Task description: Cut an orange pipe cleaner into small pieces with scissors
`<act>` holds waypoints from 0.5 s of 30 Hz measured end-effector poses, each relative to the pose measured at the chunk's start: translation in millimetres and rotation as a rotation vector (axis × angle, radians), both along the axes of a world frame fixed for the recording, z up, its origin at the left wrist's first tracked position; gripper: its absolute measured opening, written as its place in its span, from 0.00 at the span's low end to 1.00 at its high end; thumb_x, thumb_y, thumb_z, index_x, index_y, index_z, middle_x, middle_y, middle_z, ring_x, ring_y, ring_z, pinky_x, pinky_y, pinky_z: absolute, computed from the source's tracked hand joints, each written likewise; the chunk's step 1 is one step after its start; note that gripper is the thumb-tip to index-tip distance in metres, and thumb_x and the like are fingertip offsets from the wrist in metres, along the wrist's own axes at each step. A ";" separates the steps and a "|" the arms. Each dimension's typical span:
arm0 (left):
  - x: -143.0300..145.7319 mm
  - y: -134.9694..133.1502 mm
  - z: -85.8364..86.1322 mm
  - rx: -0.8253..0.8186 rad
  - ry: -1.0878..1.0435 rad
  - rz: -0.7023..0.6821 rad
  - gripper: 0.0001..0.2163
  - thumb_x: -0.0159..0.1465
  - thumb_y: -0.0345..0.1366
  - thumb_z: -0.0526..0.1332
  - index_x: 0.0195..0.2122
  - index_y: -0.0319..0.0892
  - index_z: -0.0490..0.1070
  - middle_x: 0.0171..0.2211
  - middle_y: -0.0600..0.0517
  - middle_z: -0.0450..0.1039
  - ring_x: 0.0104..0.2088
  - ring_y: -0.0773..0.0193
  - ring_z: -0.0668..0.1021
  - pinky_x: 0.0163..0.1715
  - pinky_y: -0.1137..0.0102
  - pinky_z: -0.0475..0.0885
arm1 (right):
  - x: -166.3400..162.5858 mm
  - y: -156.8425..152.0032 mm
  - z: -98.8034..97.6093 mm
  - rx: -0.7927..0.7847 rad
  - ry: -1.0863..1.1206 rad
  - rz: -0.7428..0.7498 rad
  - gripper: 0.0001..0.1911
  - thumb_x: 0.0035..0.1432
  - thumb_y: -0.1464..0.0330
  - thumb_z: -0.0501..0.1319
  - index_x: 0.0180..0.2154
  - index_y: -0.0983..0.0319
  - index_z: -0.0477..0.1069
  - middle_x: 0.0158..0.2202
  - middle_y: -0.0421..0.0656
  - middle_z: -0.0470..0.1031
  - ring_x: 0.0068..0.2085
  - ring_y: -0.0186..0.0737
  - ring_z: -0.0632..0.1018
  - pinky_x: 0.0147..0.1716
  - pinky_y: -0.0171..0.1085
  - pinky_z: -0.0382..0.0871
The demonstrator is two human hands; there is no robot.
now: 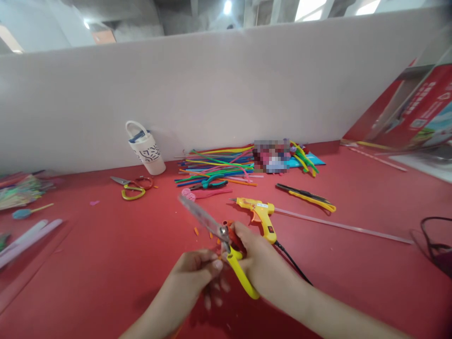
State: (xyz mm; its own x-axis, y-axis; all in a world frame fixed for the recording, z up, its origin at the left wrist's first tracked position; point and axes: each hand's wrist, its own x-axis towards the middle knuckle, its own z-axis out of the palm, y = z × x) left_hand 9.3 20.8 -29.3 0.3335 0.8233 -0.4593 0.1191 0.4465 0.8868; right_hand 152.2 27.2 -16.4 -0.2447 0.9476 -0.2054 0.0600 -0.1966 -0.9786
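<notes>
My right hand [259,256] grips a pair of scissors [233,256] by its yellow and red handles. The blades point up and to the left, blurred, so how far apart they are is unclear. My left hand [197,273] is pinched close beside the pivot, on a thin orange pipe cleaner [220,257] that is mostly hidden by the fingers. Small orange snippets [197,231] lie on the red table [116,263] just beyond the hands.
A yellow glue gun [256,207] with a long glue stick and cord lies right of the hands. Behind are pliers [210,183], a pipe cleaner bundle [219,162] and tweezers [307,195]. Left stand a white tumbler [150,155] and second scissors [132,188]. A white partition [212,89] borders the back.
</notes>
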 end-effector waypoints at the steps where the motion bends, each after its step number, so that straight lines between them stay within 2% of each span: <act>1: -0.8 0.3 0.7 -0.023 0.009 -0.006 0.13 0.51 0.45 0.62 0.23 0.38 0.68 0.18 0.52 0.72 0.13 0.71 0.70 0.13 0.76 0.62 | 1.6 2.1 -0.9 -0.004 -0.005 -0.012 0.10 0.46 0.72 0.58 0.26 0.59 0.55 0.24 0.35 0.62 0.25 0.30 0.65 0.24 0.30 0.60; 6: -1.1 -0.2 3.6 -0.068 -0.002 0.009 0.11 0.53 0.41 0.61 0.24 0.38 0.69 0.19 0.51 0.75 0.14 0.70 0.73 0.14 0.76 0.65 | 8.5 6.6 -3.0 0.021 -0.048 -0.011 0.11 0.44 0.73 0.59 0.27 0.59 0.56 0.25 0.35 0.62 0.26 0.29 0.62 0.24 0.30 0.57; 10: -1.0 0.4 3.9 -0.067 0.023 0.015 0.11 0.52 0.41 0.61 0.21 0.38 0.68 0.16 0.53 0.72 0.11 0.71 0.70 0.09 0.78 0.59 | 10.5 5.0 4.0 0.045 -0.164 -0.009 0.10 0.46 0.72 0.58 0.26 0.59 0.56 0.23 0.33 0.59 0.24 0.29 0.60 0.23 0.30 0.56; 13: -4.9 2.3 6.0 -0.008 0.017 0.055 0.11 0.53 0.40 0.60 0.20 0.38 0.68 0.16 0.53 0.72 0.10 0.74 0.67 0.08 0.79 0.54 | 22.8 2.1 10.9 0.107 -0.328 -0.003 0.14 0.48 0.66 0.62 0.25 0.59 0.54 0.22 0.32 0.57 0.24 0.29 0.59 0.23 0.30 0.55; 15: -9.0 3.9 7.7 0.047 0.009 0.116 0.11 0.54 0.40 0.60 0.21 0.38 0.68 0.17 0.53 0.72 0.10 0.75 0.66 0.08 0.80 0.54 | 38.8 -3.3 13.1 0.116 -0.396 0.073 0.16 0.49 0.60 0.62 0.26 0.59 0.56 0.23 0.34 0.60 0.25 0.30 0.61 0.24 0.31 0.57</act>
State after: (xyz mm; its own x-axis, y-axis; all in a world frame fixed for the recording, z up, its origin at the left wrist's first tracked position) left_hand 0.2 24.8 -21.6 0.2306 0.8767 -0.4222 0.0776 0.4160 0.9061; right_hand 191.0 23.8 -3.2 -0.2361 0.9530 -0.1899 0.4461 -0.0673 -0.8925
